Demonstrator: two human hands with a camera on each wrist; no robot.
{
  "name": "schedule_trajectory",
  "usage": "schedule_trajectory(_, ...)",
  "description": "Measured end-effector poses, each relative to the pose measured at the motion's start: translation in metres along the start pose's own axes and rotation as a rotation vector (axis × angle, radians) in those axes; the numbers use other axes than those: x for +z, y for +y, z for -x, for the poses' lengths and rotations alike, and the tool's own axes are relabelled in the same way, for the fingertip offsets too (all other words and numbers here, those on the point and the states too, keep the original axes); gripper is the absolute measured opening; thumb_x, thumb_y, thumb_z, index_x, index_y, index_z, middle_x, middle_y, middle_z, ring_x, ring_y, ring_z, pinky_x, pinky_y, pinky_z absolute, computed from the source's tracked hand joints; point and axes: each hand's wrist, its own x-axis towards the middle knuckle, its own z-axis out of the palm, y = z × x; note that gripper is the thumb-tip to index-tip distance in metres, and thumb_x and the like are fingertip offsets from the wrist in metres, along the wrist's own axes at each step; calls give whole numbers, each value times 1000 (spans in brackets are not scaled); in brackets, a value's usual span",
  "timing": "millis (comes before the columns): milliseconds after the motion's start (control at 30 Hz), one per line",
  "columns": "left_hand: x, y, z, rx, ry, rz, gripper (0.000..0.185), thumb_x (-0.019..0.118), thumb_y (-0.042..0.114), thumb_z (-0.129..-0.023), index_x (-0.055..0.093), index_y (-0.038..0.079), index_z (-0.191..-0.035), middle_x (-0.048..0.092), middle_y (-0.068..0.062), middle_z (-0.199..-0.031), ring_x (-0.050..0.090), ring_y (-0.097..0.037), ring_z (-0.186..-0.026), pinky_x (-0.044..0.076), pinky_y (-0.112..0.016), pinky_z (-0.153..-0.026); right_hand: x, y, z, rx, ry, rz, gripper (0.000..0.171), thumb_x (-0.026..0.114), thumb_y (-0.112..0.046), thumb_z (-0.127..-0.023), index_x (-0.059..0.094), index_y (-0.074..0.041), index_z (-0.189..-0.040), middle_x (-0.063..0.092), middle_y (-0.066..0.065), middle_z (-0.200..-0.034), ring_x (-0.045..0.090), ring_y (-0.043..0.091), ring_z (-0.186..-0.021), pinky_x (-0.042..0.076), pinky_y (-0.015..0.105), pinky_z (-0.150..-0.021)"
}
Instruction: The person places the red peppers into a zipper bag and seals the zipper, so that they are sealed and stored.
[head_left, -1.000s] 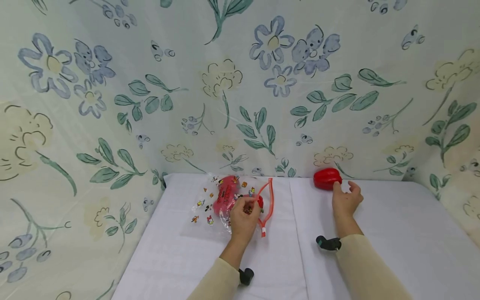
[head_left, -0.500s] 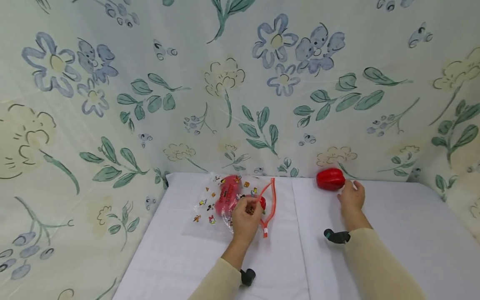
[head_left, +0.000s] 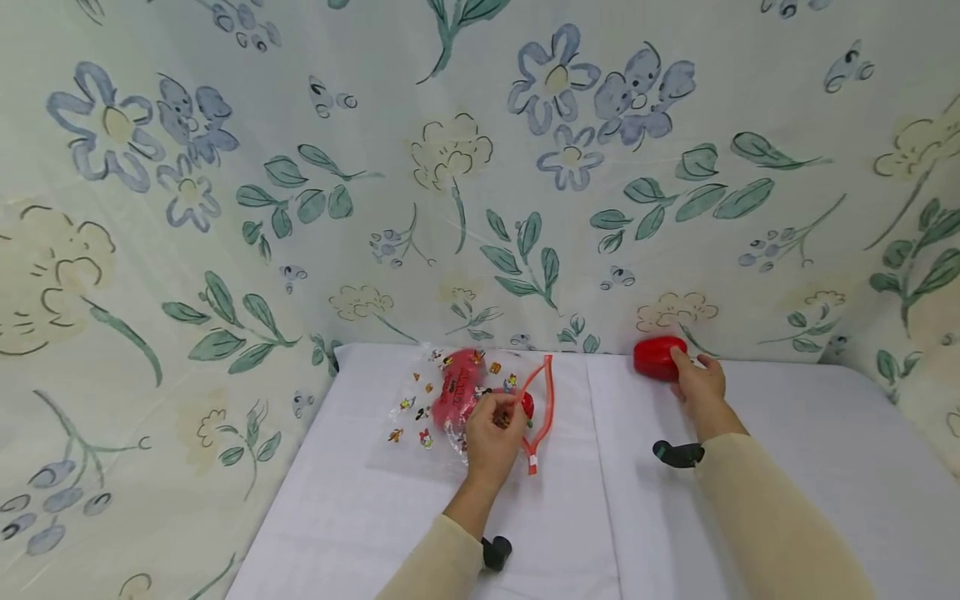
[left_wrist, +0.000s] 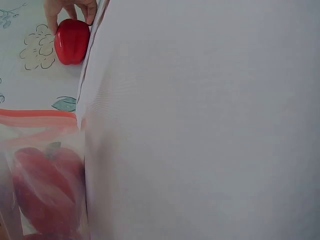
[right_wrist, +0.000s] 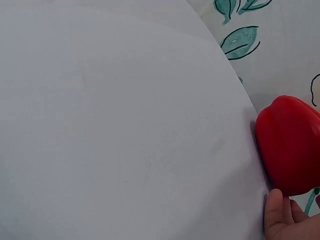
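Left hand (head_left: 492, 442) pinches the bag (head_left: 420, 417) near its mouth, presumably steadying it; right hand (head_left: 702, 392) grips the red pepper (head_left: 656, 358) by its likely handiest end, at the back of the bench (head_left: 558, 517).

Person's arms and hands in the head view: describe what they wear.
The left cream fabric sleeve and right cream fabric sleeve are plain and long. A small rounded black device juts from the left sleeve's end; a curved black device with a faint greenish mark, from the right's. Left hand and right hand are gloveless; no cables show.
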Motion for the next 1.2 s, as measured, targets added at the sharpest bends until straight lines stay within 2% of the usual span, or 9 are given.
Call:
schedule_trajectory(133, 0, 1, 0, -6, -6, 6, 12, 71, 9, -90, 71, 18, -98, 69, 3, -98, 62, -9, -85, 57, -20, -70, 1, 4, -1, -10, 15, -1, 83, 53, -54, -99, 11, -26, -165, 24, 8, -170, 39, 23, -146, 45, 35, -115)
schedule_trajectory(267, -1, 1, 0, 0, -2, 8, 10, 71, 10, -90, 71, 17, -97, 69, 1, -96, 62, -9, -83, 57, -20, -69, 1, 7, 1, -19, 1, -41, 81, 51, -53, -100, 11, -25, -165, 20, 9, -171, 36, 25, -151, 43, 36, -117)
schedule_trajectory(533, -2, 1, 1, -27, -9, 16, 11, 71, 8, -91, 71, 16, -98, 70, 2, -99, 62, -11, -84, 57, -20, -69, -1, 10, 13, 43, -51, -239, 83, 51, -55, -99, 11, -24, -165, 17, 4, -173, 35, 22, -152, 41, 35, -117)
schedule_trajectory(733, -2, 1, -1, -17, 2, 7, 10, 72, 7, -90, 71, 14, -97, 70, 2, -97, 62, -9, -83, 57, -20, -69, -2, 15, 24, 83, -106, -406, 86, 59, -56, -96, 15, -26, -164, 24, -1, -170, 42, 14, -141, 41, 31, -115)
schedule_trajectory(1000, -1, 1, -1, -11, 11, 2, 12, 72, 7, -89, 71, 17, -95, 69, 2, -93, 62, -8, -82, 57, -20, -69, 1, 29, 46, 47, -146, -490, 94, 66, -59, -90, 17, -28, -163, 25, -3, -170, 38, 17, -147, 41, 29, -115)
schedule_trajectory(1200, -2, 1, 0, -13, 8, 12, 8, 71, 9, -90, 71, 15, -96, 69, 1, -93, 62, -9, -82, 57, -20, -69, 8, 39, 68, 14, -164, -533, 89, 72, -54, -88, 26, -26, -159, 30, 0, -167, 38, 18, -147, 41, 31, -115)
